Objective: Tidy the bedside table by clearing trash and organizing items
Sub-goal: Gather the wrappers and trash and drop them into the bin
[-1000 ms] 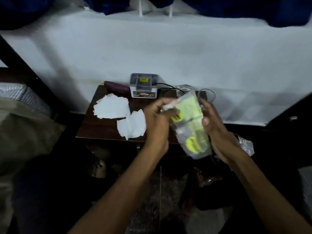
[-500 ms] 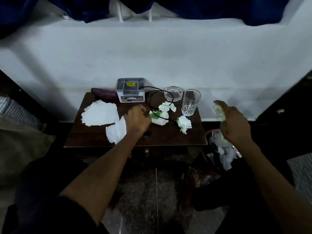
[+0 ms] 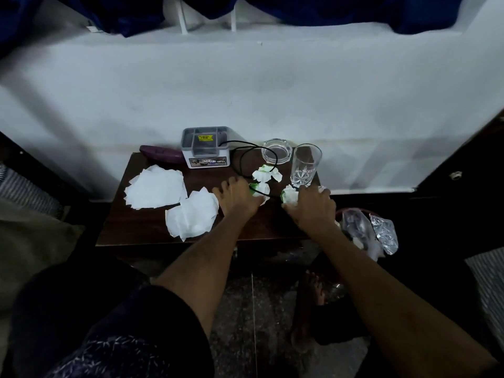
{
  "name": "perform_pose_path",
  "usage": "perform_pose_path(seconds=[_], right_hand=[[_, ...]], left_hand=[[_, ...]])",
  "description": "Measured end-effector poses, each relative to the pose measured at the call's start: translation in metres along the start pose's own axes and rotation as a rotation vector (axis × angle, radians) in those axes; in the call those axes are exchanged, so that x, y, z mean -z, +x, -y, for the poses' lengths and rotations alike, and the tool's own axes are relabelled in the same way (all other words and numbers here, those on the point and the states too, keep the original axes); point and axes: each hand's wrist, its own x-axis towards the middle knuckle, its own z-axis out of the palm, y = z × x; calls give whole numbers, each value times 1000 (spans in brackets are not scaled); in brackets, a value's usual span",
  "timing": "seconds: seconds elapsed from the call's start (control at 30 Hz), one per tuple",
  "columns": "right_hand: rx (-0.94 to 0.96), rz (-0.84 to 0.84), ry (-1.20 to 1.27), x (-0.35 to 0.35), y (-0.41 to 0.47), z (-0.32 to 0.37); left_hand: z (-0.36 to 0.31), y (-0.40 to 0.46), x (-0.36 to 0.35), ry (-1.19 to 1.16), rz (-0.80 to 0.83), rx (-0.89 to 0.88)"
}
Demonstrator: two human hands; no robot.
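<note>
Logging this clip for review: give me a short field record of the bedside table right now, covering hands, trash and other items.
left hand: on crumpled wad, grip unclear
right hand: closing on crumpled wad
third wad: untouched, near ashtray
glass: upright, right rear
flat tissues: left half of table
organizer box: rear, black cable beside it
trash bag: right of table

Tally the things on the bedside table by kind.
Crumpled paper wads: 3
Flat tissue piles: 2
Drinking glass: 1
Ashtray: 1
Organizer box: 1
Black cable: 1
Purple case: 1
Total: 10
</note>
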Motion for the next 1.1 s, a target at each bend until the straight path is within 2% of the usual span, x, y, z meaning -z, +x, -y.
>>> perform_pose_path(seconds=[0.3,0.43,0.53,0.7,0.77,0.87,0.93,0.97,1.03,1.1], right_hand=[[-32,-33,-13,-4,-2,-6],[-38,-85,80,2,-4,-24],[-10,-145,142,11,-9,-41],[4,-205,203,31,-11,-86],[-15,-203,233,39,-9,-111],[-48,-233,244,51,-4,-144],[-60,-250,228,56,0,-157],[-68,-247,232,58,2,-161],[-63,-235,261,60,5,-165],[-38,-225,333,62,6,-168]], left_hand=[[18,13,27,-159,34,-14],[38,28,51,-224,-34,-12],[53,33,71,-97,-108,-34],[63,39,94,332,-318,-136],[57,39,100,376,-372,-149],[33,30,98,288,-418,-233],[12,23,87,176,-327,-334],[3,22,76,124,-225,-367],[-13,20,53,45,-43,-404],[-23,20,29,30,40,-401]])
